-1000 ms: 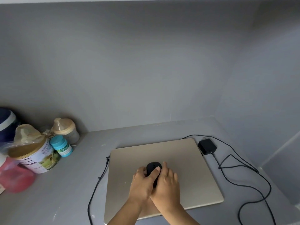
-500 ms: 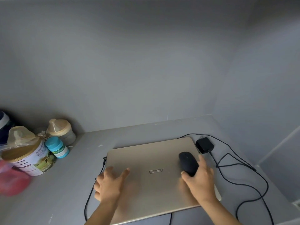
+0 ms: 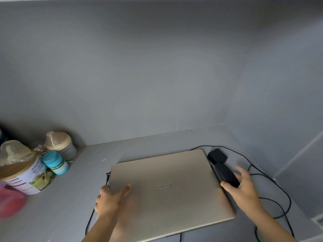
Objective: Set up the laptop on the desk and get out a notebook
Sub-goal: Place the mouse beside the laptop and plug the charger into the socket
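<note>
Two steps remain: the closed laptop (image 3: 169, 191) lies flat; left hand (image 3: 109, 201) rests spread, right hand (image 3: 244, 191) holds the mouse (image 3: 227, 174); no notebook visible.

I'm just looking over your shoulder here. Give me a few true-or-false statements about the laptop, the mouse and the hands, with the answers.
1. The laptop lid is closed. True.
2. The black mouse sits in the middle of the lid. False: it is at the laptop's right edge, by the black charger brick.
3. The right hand holds the mouse. True.
4. The left hand grips the blue-capped bottle. False: it rests on the lid's left part.
5. A notebook lies on the desk. False: none is visible.
</note>
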`<action>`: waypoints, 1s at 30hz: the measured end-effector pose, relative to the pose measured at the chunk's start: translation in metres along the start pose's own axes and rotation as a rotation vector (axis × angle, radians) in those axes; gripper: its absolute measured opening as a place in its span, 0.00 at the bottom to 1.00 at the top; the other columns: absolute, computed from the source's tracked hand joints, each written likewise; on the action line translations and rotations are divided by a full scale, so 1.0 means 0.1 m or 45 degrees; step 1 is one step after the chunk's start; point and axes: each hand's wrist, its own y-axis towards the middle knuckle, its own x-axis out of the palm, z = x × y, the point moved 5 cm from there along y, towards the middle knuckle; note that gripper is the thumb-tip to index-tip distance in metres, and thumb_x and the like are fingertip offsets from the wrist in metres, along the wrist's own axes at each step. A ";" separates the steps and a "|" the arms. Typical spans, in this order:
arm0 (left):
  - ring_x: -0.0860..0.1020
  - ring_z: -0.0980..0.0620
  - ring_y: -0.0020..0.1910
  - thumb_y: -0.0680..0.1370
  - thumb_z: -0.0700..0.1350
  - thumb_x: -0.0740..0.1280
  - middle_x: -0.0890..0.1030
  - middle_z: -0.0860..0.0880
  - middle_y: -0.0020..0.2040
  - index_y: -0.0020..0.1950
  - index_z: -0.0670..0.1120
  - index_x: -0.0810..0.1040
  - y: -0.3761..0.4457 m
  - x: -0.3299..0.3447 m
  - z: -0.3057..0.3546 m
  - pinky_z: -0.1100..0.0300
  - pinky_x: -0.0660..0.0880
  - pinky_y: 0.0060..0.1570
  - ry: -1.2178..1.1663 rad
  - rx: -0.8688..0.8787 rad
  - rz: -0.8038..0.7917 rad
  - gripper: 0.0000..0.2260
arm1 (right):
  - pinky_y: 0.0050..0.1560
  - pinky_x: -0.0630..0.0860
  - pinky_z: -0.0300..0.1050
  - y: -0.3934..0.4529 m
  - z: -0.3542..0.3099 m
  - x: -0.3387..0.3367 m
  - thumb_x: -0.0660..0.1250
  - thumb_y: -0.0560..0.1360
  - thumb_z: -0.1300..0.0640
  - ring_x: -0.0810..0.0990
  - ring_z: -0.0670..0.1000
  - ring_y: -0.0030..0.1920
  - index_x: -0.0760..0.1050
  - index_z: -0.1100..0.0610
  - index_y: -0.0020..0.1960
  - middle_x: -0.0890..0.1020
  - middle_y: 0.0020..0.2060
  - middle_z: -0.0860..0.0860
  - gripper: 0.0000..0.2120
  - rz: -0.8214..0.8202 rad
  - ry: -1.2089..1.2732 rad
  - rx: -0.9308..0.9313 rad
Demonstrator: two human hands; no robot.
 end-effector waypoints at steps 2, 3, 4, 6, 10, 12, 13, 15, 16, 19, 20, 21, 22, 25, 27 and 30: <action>0.64 0.36 0.68 0.68 0.57 0.74 0.69 0.37 0.67 0.73 0.45 0.63 0.02 0.00 -0.01 0.43 0.65 0.64 0.000 0.000 -0.001 0.38 | 0.64 0.71 0.54 -0.02 0.03 -0.05 0.75 0.68 0.62 0.76 0.56 0.62 0.61 0.53 0.71 0.75 0.61 0.55 0.37 -0.020 -0.025 0.007; 0.64 0.36 0.68 0.68 0.57 0.74 0.69 0.37 0.67 0.73 0.45 0.63 0.02 0.00 -0.01 0.43 0.65 0.64 0.000 0.002 -0.001 0.38 | 0.62 0.72 0.54 -0.02 0.05 -0.07 0.75 0.68 0.62 0.76 0.56 0.60 0.61 0.53 0.70 0.76 0.60 0.55 0.36 -0.030 -0.052 0.000; 0.64 0.36 0.68 0.68 0.57 0.74 0.69 0.37 0.67 0.73 0.45 0.63 0.02 0.00 -0.01 0.43 0.65 0.64 0.000 0.003 -0.004 0.38 | 0.61 0.73 0.53 -0.04 0.05 -0.09 0.75 0.68 0.61 0.77 0.55 0.58 0.61 0.52 0.70 0.76 0.60 0.54 0.36 -0.040 -0.088 -0.001; 0.64 0.36 0.68 0.69 0.56 0.74 0.69 0.38 0.67 0.72 0.45 0.63 0.03 0.01 -0.03 0.44 0.65 0.64 -0.006 0.003 -0.004 0.38 | 0.61 0.73 0.55 -0.05 0.08 -0.12 0.75 0.67 0.61 0.76 0.55 0.59 0.62 0.51 0.70 0.76 0.60 0.53 0.36 -0.062 -0.158 -0.025; 0.66 0.36 0.66 0.68 0.57 0.74 0.70 0.38 0.65 0.71 0.45 0.65 0.06 0.01 -0.06 0.43 0.67 0.65 -0.011 0.004 -0.006 0.38 | 0.65 0.71 0.56 -0.09 0.08 -0.14 0.74 0.67 0.63 0.72 0.56 0.63 0.63 0.52 0.71 0.74 0.63 0.56 0.36 -0.091 -0.293 -0.062; 0.66 0.36 0.66 0.67 0.58 0.75 0.71 0.38 0.65 0.71 0.45 0.65 0.07 0.02 -0.07 0.43 0.68 0.64 -0.025 -0.003 -0.011 0.38 | 0.61 0.71 0.53 -0.15 0.04 -0.14 0.73 0.68 0.63 0.70 0.54 0.60 0.62 0.56 0.72 0.75 0.61 0.56 0.36 -0.080 -0.398 -0.090; 0.67 0.36 0.66 0.66 0.58 0.74 0.71 0.38 0.65 0.70 0.44 0.66 0.07 0.02 -0.06 0.43 0.68 0.64 -0.030 -0.006 -0.014 0.38 | 0.58 0.71 0.52 -0.16 0.03 -0.13 0.73 0.68 0.63 0.68 0.52 0.57 0.62 0.56 0.73 0.76 0.59 0.57 0.36 -0.069 -0.448 -0.104; 0.67 0.36 0.65 0.65 0.60 0.74 0.71 0.38 0.64 0.70 0.44 0.66 0.06 0.02 -0.06 0.44 0.68 0.64 -0.041 -0.014 -0.021 0.39 | 0.54 0.72 0.51 -0.18 0.03 -0.13 0.73 0.68 0.62 0.67 0.51 0.54 0.62 0.56 0.73 0.78 0.54 0.58 0.36 -0.043 -0.516 -0.119; 0.67 0.36 0.65 0.64 0.60 0.74 0.71 0.38 0.64 0.69 0.44 0.66 0.05 0.01 -0.06 0.44 0.68 0.64 -0.046 -0.017 -0.022 0.40 | 0.52 0.72 0.50 -0.19 0.04 -0.13 0.73 0.68 0.61 0.67 0.52 0.54 0.62 0.57 0.73 0.79 0.53 0.58 0.36 -0.033 -0.541 -0.112; 0.67 0.36 0.65 0.61 0.62 0.73 0.71 0.39 0.64 0.69 0.44 0.67 0.05 0.00 -0.08 0.44 0.68 0.65 -0.055 -0.016 -0.027 0.41 | 0.51 0.73 0.51 -0.20 0.04 -0.13 0.73 0.68 0.59 0.68 0.55 0.57 0.64 0.57 0.72 0.79 0.50 0.53 0.35 -0.021 -0.612 -0.089; 0.68 0.36 0.64 0.61 0.62 0.72 0.71 0.39 0.63 0.68 0.44 0.68 0.05 0.00 -0.08 0.43 0.68 0.65 -0.052 -0.017 -0.029 0.41 | 0.52 0.73 0.52 -0.20 0.02 -0.12 0.73 0.68 0.58 0.68 0.56 0.58 0.66 0.57 0.71 0.79 0.51 0.52 0.33 -0.003 -0.649 -0.103; 0.68 0.36 0.64 0.62 0.62 0.73 0.71 0.39 0.63 0.68 0.44 0.68 0.06 0.00 -0.08 0.43 0.68 0.64 -0.048 -0.016 -0.025 0.40 | 0.53 0.73 0.53 -0.20 0.00 -0.11 0.74 0.68 0.56 0.68 0.57 0.59 0.69 0.57 0.69 0.79 0.55 0.52 0.32 0.029 -0.698 -0.136; 0.68 0.36 0.64 0.64 0.62 0.74 0.72 0.39 0.63 0.68 0.44 0.68 0.06 0.01 -0.09 0.43 0.69 0.64 -0.043 -0.017 -0.021 0.39 | 0.53 0.73 0.54 -0.20 -0.03 -0.10 0.74 0.67 0.54 0.69 0.58 0.60 0.71 0.56 0.67 0.79 0.59 0.52 0.30 0.074 -0.752 -0.171; 0.67 0.36 0.65 0.67 0.60 0.73 0.71 0.38 0.63 0.69 0.44 0.68 0.06 0.00 -0.06 0.44 0.68 0.63 -0.022 -0.022 0.004 0.36 | 0.53 0.74 0.55 -0.21 -0.16 -0.08 0.74 0.67 0.49 0.72 0.61 0.58 0.77 0.55 0.61 0.79 0.60 0.53 0.25 0.267 -0.890 -0.215; 0.65 0.36 0.67 0.68 0.60 0.73 0.70 0.38 0.65 0.70 0.44 0.66 0.06 0.00 -0.04 0.45 0.66 0.62 -0.023 -0.039 0.004 0.36 | 0.55 0.72 0.55 -0.20 -0.27 -0.05 0.73 0.68 0.48 0.73 0.61 0.58 0.78 0.55 0.60 0.79 0.60 0.54 0.23 0.344 -0.926 -0.223; 0.65 0.36 0.66 0.68 0.61 0.72 0.71 0.38 0.64 0.69 0.44 0.67 0.08 0.01 -0.02 0.45 0.67 0.61 -0.008 -0.043 0.003 0.36 | 0.58 0.70 0.53 -0.14 -0.39 0.06 0.69 0.70 0.43 0.72 0.60 0.61 0.75 0.54 0.64 0.78 0.62 0.54 0.26 0.312 -0.938 -0.193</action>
